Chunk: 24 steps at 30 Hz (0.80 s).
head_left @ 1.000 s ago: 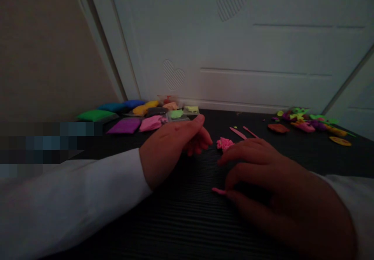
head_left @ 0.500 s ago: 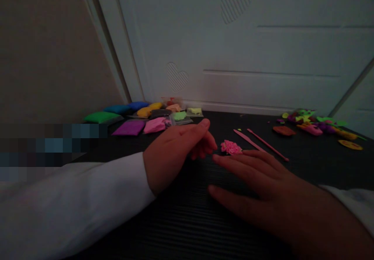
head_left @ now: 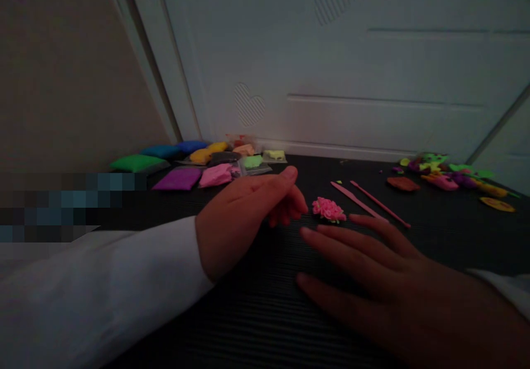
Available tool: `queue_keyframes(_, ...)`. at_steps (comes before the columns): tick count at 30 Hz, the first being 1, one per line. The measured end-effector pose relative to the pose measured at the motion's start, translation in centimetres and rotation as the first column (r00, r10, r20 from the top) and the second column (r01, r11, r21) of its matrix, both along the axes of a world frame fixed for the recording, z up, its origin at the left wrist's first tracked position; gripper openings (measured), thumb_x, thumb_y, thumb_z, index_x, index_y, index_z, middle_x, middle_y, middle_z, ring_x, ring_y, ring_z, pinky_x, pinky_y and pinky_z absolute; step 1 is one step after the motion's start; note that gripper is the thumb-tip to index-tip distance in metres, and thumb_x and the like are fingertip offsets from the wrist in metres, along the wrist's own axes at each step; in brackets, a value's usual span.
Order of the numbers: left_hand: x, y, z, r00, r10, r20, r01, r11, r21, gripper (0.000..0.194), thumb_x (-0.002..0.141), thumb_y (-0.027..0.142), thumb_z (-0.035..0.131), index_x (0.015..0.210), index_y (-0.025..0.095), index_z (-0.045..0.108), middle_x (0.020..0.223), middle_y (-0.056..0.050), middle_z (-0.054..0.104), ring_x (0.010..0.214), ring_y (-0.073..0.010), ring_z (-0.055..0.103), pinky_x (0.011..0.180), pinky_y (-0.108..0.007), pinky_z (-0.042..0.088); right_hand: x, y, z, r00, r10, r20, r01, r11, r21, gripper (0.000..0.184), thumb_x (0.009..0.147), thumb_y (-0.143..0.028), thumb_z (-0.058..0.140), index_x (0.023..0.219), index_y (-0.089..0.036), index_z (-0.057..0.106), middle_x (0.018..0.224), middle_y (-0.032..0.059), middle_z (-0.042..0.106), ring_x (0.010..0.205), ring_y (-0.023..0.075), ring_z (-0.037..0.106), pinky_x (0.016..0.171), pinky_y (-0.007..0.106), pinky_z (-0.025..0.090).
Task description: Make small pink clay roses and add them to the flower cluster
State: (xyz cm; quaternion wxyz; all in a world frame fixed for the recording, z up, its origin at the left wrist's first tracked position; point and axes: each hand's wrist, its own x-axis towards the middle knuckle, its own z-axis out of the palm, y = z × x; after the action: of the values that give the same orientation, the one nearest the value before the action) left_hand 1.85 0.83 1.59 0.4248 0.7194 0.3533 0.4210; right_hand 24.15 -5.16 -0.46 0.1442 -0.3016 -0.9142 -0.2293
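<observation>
My left hand (head_left: 244,214) is in the middle, resting on its side with the thumb on top and the fingers loosely curled. No held thing shows in it. Just right of its fingertips lies a pink cluster of small clay flowers (head_left: 328,209), with bits of green under its edge. My right hand (head_left: 385,269) hovers low over the near right side, palm down and fingers spread. Its fingertips are close to the flower cluster but apart from it. Beyond that hand lie a pink flat clay knife (head_left: 356,199) and a thin pink modelling stick (head_left: 381,204).
Bags of coloured clay, among them a purple bag (head_left: 177,179) and a green bag (head_left: 138,163), lie at the back left. At the back right are colourful clay pieces (head_left: 443,180), a brown piece (head_left: 403,184) and a yellow oval (head_left: 497,204). A white panel (head_left: 331,70) stands behind the black table (head_left: 248,314).
My right hand has drawn back slightly toward me and its fingers have spread, so more of the flower cluster shows. My left hand has barely moved. The view has shifted slightly.
</observation>
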Motion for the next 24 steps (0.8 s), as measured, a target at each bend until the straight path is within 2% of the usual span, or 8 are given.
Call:
queue_keyframes(2, 0.0, 0.0, 0.0, 1.000, -0.003, 0.005, 0.003, 1.000, -0.002, 0.044, 0.100, 0.051, 0.053, 0.072, 0.022, 0.071, 0.068, 0.003, 0.064, 0.063, -0.0149, 0.052, 0.060, -0.030, 0.040, -0.1, 0.0, 0.0, 1.000, -0.013, -0.018, 0.013, 1.000, -0.013, 0.057, 0.094, -0.048, 0.064, 0.148, -0.030, 0.061, 0.159, 0.0139, 0.055, 0.136, 0.0420, 0.059, 0.107, 0.065, 0.050)
queue_keyframes(8, 0.1, 0.0, 0.1, 1.000, 0.012, 0.012, -0.012, 1.000, 0.001, 0.045, 0.099, 0.052, 0.054, 0.070, 0.022, 0.070, 0.068, 0.003, 0.064, 0.062, -0.0148, 0.052, 0.060, -0.029, 0.040, -0.2, 0.1, -0.5, 0.998, -0.004, -0.069, 0.001, 0.998, -0.056, 0.057, 0.094, -0.050, 0.064, 0.148, -0.034, 0.061, 0.158, 0.0120, 0.056, 0.137, 0.0427, 0.058, 0.108, 0.066, 0.049)
queue_keyframes(14, 0.1, 0.1, -0.1, 1.000, 0.012, 0.008, -0.012, 1.000, 0.018, 0.045, 0.098, 0.052, 0.054, 0.069, 0.022, 0.072, 0.066, 0.002, 0.065, 0.062, -0.0147, 0.053, 0.058, -0.027, 0.041, -0.2, 0.1, -1.3, 0.994, 0.027, -0.108, -0.032, 0.998, -0.049, 0.049, 0.095, -0.041, 0.065, 0.143, -0.036, 0.065, 0.157, 0.0095, 0.058, 0.139, 0.0415, 0.058, 0.108, 0.066, 0.051)
queue_keyframes(16, 0.1, 0.0, 0.0, 1.000, 0.014, -0.005, -0.014, 1.000, 0.026, 0.047, 0.099, 0.053, 0.053, 0.068, 0.022, 0.071, 0.065, 0.002, 0.064, 0.061, -0.0148, 0.052, 0.058, -0.028, 0.041, 0.1, 0.1, -1.1, 0.988, 0.082, -0.132, -0.084, 0.996, -0.010, 0.042, 0.099, -0.033, 0.059, 0.140, -0.034, 0.067, 0.156, 0.0087, 0.059, 0.137, 0.0386, 0.060, 0.106, 0.065, 0.053)
queue_keyframes(19, 0.0, -0.2, 0.1, 0.999, 0.032, -0.008, -0.032, 0.999, 0.026, 0.046, 0.098, 0.053, 0.054, 0.069, 0.022, 0.071, 0.066, 0.002, 0.064, 0.060, -0.0147, 0.052, 0.058, -0.027, 0.041, 0.6, 0.1, -0.1, 0.957, 0.140, -0.254, -0.142, 0.990, 0.011, 0.044, 0.109, -0.041, 0.038, 0.142, -0.026, 0.063, 0.154, 0.0106, 0.061, 0.134, 0.0352, 0.064, 0.104, 0.061, 0.057)
queue_keyframes(21, 0.1, -0.2, 0.1, 0.999, 0.047, 0.004, -0.047, 0.999, 0.026, 0.044, 0.097, 0.052, 0.055, 0.069, 0.022, 0.071, 0.066, 0.002, 0.065, 0.060, -0.0144, 0.052, 0.058, -0.027, 0.041, 0.7, 0.0, 0.8, 0.927, 0.094, -0.364, -0.122, 0.991, -0.055, 0.049, 0.111, -0.048, 0.031, 0.138, -0.025, 0.064, 0.146, 0.0084, 0.068, 0.125, 0.0300, 0.069, 0.099, 0.053, 0.060)
queue_keyframes(24, 0.2, -0.1, 0.1, 0.998, 0.067, 0.011, -0.067, 0.997, 0.027, 0.043, 0.096, 0.051, 0.056, 0.067, 0.022, 0.071, 0.064, 0.002, 0.064, 0.059, -0.0143, 0.053, 0.057, -0.027, 0.041, 0.4, -0.2, 1.7, 0.911, -0.024, -0.413, -0.075, 0.972, -0.223, 0.029, 0.107, -0.040, 0.048, 0.108, -0.030, 0.075, 0.121, 0.0007, 0.076, 0.105, 0.0236, 0.073, 0.083, 0.046, 0.059)
